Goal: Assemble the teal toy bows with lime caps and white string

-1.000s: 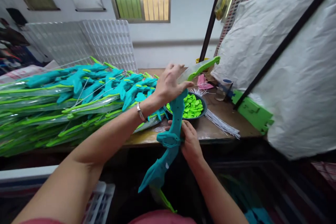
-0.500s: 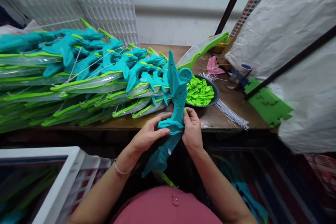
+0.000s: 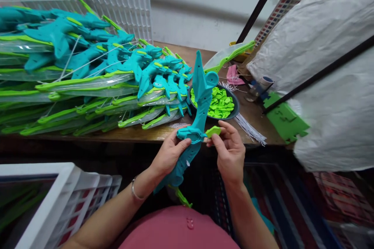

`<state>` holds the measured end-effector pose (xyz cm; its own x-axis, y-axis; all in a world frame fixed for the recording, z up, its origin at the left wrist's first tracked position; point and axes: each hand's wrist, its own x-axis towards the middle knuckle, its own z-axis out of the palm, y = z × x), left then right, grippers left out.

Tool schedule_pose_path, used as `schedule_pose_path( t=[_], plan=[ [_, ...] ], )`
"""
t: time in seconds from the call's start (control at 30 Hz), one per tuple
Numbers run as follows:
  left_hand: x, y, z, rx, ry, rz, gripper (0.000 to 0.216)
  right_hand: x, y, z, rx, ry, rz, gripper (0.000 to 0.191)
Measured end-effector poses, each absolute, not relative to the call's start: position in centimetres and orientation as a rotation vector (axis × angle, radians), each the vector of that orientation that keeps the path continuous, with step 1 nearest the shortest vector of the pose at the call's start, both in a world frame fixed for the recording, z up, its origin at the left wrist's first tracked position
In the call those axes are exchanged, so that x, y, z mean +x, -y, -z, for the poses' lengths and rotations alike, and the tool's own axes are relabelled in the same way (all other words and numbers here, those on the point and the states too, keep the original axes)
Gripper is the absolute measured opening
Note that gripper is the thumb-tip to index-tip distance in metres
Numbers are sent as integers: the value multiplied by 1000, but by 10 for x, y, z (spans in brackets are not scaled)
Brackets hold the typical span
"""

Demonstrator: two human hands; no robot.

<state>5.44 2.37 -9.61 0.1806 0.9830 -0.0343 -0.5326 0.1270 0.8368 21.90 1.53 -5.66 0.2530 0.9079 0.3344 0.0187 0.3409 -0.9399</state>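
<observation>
My left hand is closed around the middle of a teal plastic bow handle, its thumb beside an oval recess. The handle stands tilted, upper end leaning away and lower end toward my body. Just right of the recess, my right hand pinches a small lime-green plastic piece between thumb and fingers. The piece's left tip is close to the handle; whether they touch I cannot tell. Behind the handle, a dark bowl holds many similar green pieces, partly hidden by the handle.
Stacked teal and green toy bows with strings cover the table's left side. White ties lie right of the bowl, near a green block-like part. A white crate stands at lower left. White sacking hangs at right.
My right hand has moved away from the handle's side and turned, so the green piece in its fingers now shows fully. My left hand keeps its hold on the handle. The camera view has shifted slightly.
</observation>
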Motion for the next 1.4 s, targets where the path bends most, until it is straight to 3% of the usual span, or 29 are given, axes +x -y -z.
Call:
schedule_pose_path(
  t=[0.07,0.17,0.43,0.6,0.93,1.4],
  plan=[
    [58,-24,90,850,-691,-1246,52,219,-3,50,-1041,1252,-763,34],
    [63,-23,83,876,-656,-1213,51,218,5,50,-1046,1414,-715,25],
    [60,-20,83,839,-593,-1144,45,226,-6,62,-1017,1705,-57,23],
    [60,-22,86,802,-578,-1147,41,233,-9,64,-1013,1793,96,37],
    [60,-19,90,828,-592,-1130,40,236,-2,62,-1037,1880,159,44],
    [60,-17,73,1005,-727,-1145,39,233,-4,44,-1002,2041,115,31]
  ],
)
